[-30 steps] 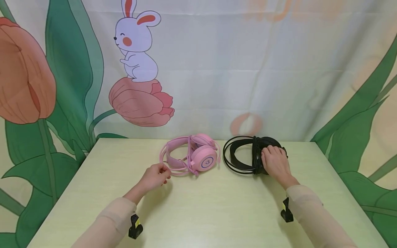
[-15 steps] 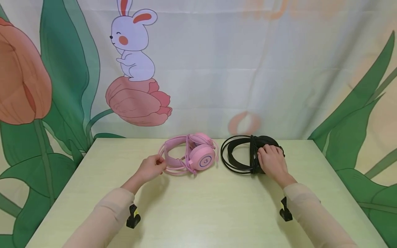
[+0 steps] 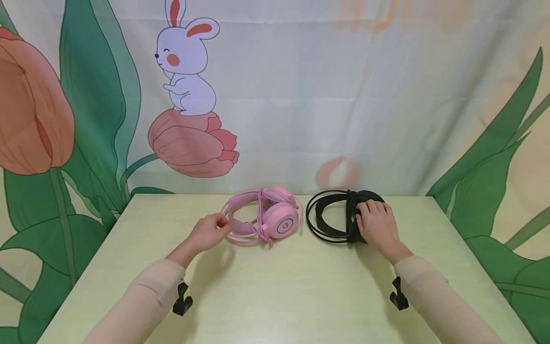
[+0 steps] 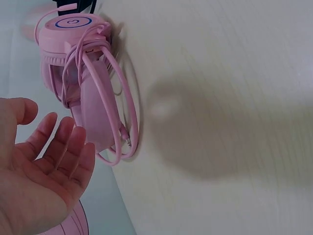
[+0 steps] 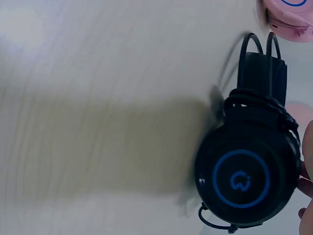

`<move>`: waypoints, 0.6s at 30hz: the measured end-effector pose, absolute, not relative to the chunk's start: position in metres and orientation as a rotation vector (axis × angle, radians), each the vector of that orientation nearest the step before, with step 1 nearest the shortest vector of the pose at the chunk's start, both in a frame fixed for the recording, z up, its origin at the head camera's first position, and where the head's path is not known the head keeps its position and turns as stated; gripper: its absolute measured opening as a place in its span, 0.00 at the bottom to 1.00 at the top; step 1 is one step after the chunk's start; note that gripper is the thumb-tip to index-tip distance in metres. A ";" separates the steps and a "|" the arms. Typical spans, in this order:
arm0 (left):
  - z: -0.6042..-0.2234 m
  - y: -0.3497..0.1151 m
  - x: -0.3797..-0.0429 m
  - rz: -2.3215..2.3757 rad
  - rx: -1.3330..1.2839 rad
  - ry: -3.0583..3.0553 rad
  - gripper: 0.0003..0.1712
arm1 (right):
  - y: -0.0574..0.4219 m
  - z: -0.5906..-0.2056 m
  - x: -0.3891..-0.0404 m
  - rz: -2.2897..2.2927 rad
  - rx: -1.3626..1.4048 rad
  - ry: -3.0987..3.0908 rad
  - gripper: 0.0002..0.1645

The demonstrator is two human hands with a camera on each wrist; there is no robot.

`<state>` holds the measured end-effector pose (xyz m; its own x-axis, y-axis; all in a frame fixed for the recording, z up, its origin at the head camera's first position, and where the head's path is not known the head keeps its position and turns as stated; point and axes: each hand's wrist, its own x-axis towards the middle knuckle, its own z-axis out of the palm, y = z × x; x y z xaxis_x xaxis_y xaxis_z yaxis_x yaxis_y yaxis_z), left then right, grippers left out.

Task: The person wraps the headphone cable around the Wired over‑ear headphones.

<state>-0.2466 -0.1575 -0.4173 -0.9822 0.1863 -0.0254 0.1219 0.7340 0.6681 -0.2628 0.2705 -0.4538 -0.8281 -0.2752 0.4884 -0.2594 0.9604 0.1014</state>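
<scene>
A pink headset [image 3: 281,220] with its cable wound round it lies near the table's back edge. My left hand [image 3: 209,232] is beside the left end of its headband. In the left wrist view the fingers of that hand [image 4: 41,183] are loosely bent, thumb apart, holding nothing. To the right lies a black headset [image 3: 353,217], also wrapped in its cable. My right hand [image 3: 378,224] grips its ear-cup end from above. In the right wrist view the round ear cup [image 5: 247,181] bears a blue ring. Only a little of the right hand [image 5: 308,147] shows there; the fingertips are partly hidden behind the cup.
The pale wooden table [image 3: 275,286] ends at a hanging cloth [image 3: 283,105] printed with a rabbit, tulips and leaves. A short gap lies between the two headsets. Small black devices [image 3: 183,299] hang at both wrists.
My left hand has drawn slightly up and left, to the end of the pink headband. The right hand stays on the black headset. The head view has shifted a little.
</scene>
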 end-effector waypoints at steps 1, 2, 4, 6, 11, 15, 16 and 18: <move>-0.416 -0.157 -0.247 1.082 0.248 2.836 0.13 | 0.271 -0.452 -0.263 -0.040 0.380 -2.606 0.15; -0.414 -0.157 -0.248 1.077 0.243 2.832 0.13 | 0.271 -0.449 -0.263 -0.043 0.383 -2.621 0.16; -0.412 -0.157 -0.248 1.072 0.250 2.831 0.14 | 0.270 -0.444 -0.263 -0.035 0.397 -2.658 0.17; -0.410 -0.156 -0.249 1.068 0.262 2.831 0.16 | 0.270 -0.439 -0.263 -0.004 0.420 -2.698 0.19; -0.409 -0.155 -0.249 1.046 0.337 2.856 0.22 | 0.265 -0.426 -0.264 0.059 0.504 -2.736 0.25; -0.409 -0.153 -0.250 1.011 0.395 2.876 0.25 | 0.259 -0.416 -0.262 0.048 0.569 -2.727 0.29; -0.410 -0.152 -0.250 1.005 0.407 2.874 0.26 | 0.257 -0.415 -0.262 0.046 0.585 -2.728 0.30; -0.409 -0.151 -0.249 0.986 0.441 2.877 0.28 | 0.254 -0.412 -0.260 0.036 0.606 -2.734 0.32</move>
<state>-0.2492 -0.1513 -0.4094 -0.9565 0.2903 0.0278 0.2464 0.7534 0.6096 -0.2604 0.2540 -0.4117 -0.8516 -0.4062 0.3314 -0.4147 0.9087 0.0482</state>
